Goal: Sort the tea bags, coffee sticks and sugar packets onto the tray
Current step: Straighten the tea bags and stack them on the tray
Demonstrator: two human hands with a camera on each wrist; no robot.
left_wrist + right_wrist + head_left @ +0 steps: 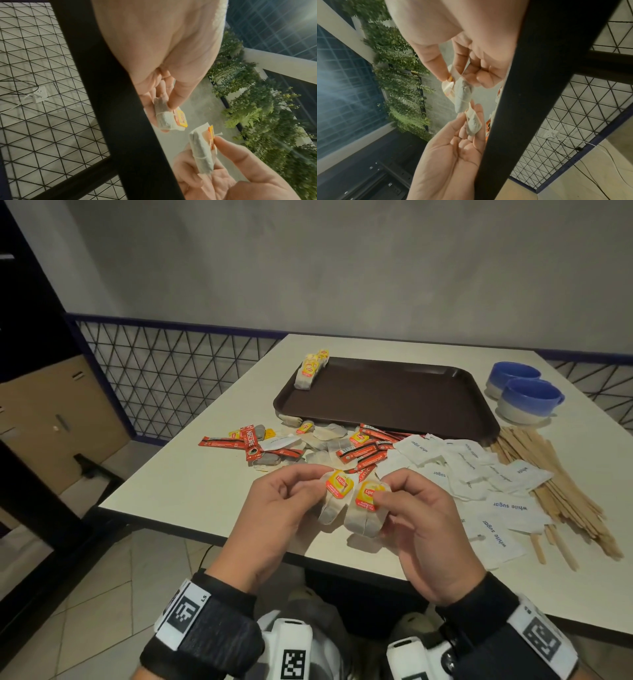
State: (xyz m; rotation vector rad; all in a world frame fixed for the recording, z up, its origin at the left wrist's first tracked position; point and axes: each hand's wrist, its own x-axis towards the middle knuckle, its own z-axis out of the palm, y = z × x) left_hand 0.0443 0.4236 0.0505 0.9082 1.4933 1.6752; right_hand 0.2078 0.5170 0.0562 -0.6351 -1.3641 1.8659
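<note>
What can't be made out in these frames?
- Head view: the small print on the tea bag tags is too small to read.
- Head view: the count of tea bags on the tray is unclear; they overlap.
- Wrist views: a black bar hides the table.

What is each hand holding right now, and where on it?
Left hand pinches one tea bag at its tagged top; right hand pinches another tea bag likewise.

Head looks down; both wrist views look up, sharing both hands.
</note>
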